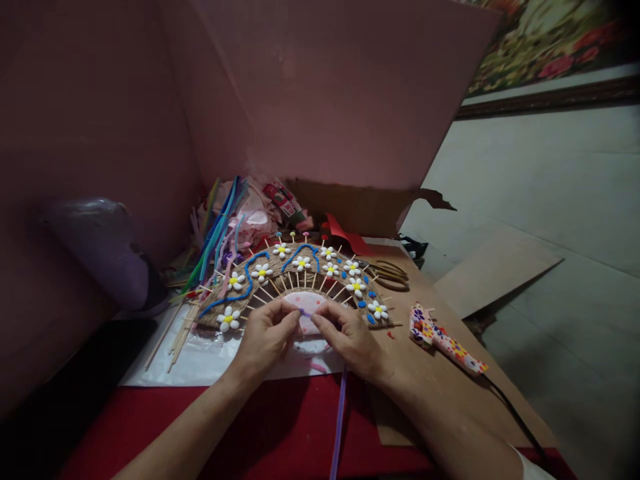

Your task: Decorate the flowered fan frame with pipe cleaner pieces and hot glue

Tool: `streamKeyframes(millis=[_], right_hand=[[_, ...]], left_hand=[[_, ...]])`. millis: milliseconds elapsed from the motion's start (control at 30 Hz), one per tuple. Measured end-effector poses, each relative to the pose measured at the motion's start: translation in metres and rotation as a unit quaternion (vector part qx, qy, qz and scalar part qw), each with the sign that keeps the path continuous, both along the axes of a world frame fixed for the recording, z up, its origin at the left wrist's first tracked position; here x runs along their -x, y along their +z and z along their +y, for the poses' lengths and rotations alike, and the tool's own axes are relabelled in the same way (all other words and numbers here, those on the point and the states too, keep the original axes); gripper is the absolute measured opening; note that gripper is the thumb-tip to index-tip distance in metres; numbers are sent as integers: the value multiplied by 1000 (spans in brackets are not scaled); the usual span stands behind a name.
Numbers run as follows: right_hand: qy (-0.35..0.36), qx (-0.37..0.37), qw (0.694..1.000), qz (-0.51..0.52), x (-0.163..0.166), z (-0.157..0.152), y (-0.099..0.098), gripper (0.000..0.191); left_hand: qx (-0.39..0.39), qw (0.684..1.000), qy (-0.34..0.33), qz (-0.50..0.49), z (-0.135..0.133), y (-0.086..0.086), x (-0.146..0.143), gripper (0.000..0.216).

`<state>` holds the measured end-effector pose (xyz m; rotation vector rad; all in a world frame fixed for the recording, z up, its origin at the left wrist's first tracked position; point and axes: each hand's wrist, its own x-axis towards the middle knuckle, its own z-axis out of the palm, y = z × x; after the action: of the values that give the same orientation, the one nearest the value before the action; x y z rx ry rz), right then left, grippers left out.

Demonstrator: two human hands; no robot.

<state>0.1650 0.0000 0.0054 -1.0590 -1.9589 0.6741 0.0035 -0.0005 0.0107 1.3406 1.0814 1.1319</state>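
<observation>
A purple pipe cleaner (pixel 339 420) hangs below my right hand, and a short purple length shows between my fingertips. My left hand (pixel 271 333) pinches one end of that length. Opposite it, my right hand (pixel 349 333) has thumb and fingers closed on the same piece. Just behind my hands lies a half-round fan shape (pixel 260 288) wrapped in brown twine, with thin sticks radiating through it. White flowers with yellow centres (pixel 229 319), blue wavy strips (pixel 245 288) and blue dots decorate it. A pale pink half-disc (pixel 311 302) with dots sits at its inner middle, partly hidden by my fingers.
Coloured pipe cleaners (pixel 220 230) and wooden sticks (pixel 177 340) lie at the left. Scissors (pixel 393 273) rest behind right. A floral-patterned glue gun (pixel 443 340) with a black cord lies on brown cardboard (pixel 400 413). Pink board panels (pixel 320 100) stand behind and left.
</observation>
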Motion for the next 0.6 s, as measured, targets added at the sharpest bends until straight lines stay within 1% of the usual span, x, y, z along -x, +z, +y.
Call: streamKeyframes(millis=[67, 100, 167, 200, 267, 333, 367, 400, 433, 500, 533, 600], right_hand=[[10, 1, 1000, -9, 1, -2, -1, 16], [16, -6, 1000, -21, 2, -3, -2, 16], [29, -31, 997, -58, 1, -5, -3, 16], [36, -48, 995, -81, 0, -5, -4, 16], [57, -85, 987, -127, -3, -5, -5, 14], [72, -108, 980, -153, -5, -3, -5, 12], [72, -105, 981, -149, -6, -2, -5, 12], [68, -90, 985, -130, -6, -1, -4, 11], [62, -64, 992, -94, -6, 0, -2, 10], [57, 11, 998, 8, -6, 1, 0, 9], [60, 49, 995, 62, -5, 2, 1, 10], [70, 109, 981, 144, -3, 3, 0, 15]], left_hand=[[-10, 1000, 13, 15, 1, 0, 1, 23], [-31, 999, 25, 36, 1, -1, 1, 22], [-97, 989, 47, 106, 1, -5, 2, 20], [-137, 977, 53, 152, 1, -7, 3, 18], [-202, 948, 36, 244, 1, -11, 5, 17], [-228, 926, -17, 300, 1, -12, 7, 19], [-225, 925, -50, 302, 1, -12, 8, 19], [-208, 931, -85, 287, 1, -10, 8, 19], [-180, 943, -117, 255, 1, -7, 9, 19], [-98, 968, -168, 161, 0, -1, 10, 21], [-53, 975, -184, 113, -1, 2, 10, 23], [13, 983, -181, 33, -3, 7, 9, 26]])
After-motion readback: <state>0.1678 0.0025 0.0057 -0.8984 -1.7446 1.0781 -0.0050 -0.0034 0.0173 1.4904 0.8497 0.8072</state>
